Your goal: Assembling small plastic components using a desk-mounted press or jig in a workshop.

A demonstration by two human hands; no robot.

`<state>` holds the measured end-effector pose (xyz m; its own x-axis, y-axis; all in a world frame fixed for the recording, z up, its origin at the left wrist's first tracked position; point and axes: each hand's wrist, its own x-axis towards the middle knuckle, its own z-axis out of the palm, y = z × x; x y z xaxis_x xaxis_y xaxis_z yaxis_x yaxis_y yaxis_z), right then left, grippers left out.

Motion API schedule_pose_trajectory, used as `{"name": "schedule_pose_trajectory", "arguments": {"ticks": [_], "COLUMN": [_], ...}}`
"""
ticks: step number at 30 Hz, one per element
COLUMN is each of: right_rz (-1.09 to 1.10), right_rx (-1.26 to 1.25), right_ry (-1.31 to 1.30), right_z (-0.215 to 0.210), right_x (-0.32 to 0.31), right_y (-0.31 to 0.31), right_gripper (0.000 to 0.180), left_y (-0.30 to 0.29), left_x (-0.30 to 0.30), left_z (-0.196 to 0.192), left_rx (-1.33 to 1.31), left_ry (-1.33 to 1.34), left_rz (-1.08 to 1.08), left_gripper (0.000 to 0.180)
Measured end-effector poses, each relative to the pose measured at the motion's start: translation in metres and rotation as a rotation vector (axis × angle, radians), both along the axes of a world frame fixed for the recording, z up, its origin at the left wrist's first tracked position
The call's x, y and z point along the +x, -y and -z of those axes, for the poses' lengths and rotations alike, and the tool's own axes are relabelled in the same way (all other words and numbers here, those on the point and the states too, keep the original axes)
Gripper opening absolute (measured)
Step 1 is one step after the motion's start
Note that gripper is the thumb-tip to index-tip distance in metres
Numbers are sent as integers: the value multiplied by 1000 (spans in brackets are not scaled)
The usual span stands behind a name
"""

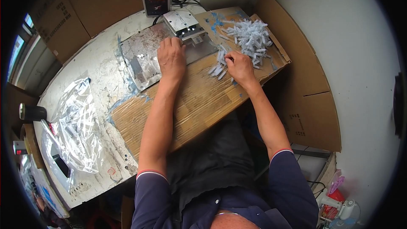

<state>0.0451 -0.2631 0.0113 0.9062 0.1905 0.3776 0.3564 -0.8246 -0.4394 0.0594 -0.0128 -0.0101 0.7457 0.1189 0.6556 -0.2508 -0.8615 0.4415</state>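
Observation:
My left hand (171, 58) rests over the metal plate (137, 55), fingers bent and close together. Its fingertips reach the front left side of a small metal fixture (182, 23) with bright spots on its front; what they hold, if anything, is hidden. To the right, my right hand (240, 68) is curled in a pinch at the edge of a small group of white plastic strips (218, 70). Whether a strip is between its finger and thumb cannot be made out. Beyond that hand lies a larger heap of the same strips (252, 38) on the cardboard (199, 97).
A counter box (157, 0) with red digits stands behind the fixture, cables beside it. Clear plastic bags (80, 127), a phone (61, 165) and a dark cup (33, 112) are at the left. Cardboard panels (305, 76) border the right side. A white fan (345, 210) is lower right.

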Motion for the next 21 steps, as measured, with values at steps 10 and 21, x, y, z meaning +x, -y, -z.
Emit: {"name": "schedule_pose_trajectory", "arguments": {"ticks": [10,21], "right_rz": [-47,234], "right_rx": [-70,94], "right_ry": [-93,-94], "right_z": [-15,-4], "right_x": [7,-4], "right_y": [-15,-25], "right_gripper": [20,22], "left_y": [-4,-1], "left_x": [0,-7], "left_z": [9,-1], "left_rx": [19,-256], "left_ry": [103,255], "left_rz": [-37,4], "left_gripper": [8,15]}}
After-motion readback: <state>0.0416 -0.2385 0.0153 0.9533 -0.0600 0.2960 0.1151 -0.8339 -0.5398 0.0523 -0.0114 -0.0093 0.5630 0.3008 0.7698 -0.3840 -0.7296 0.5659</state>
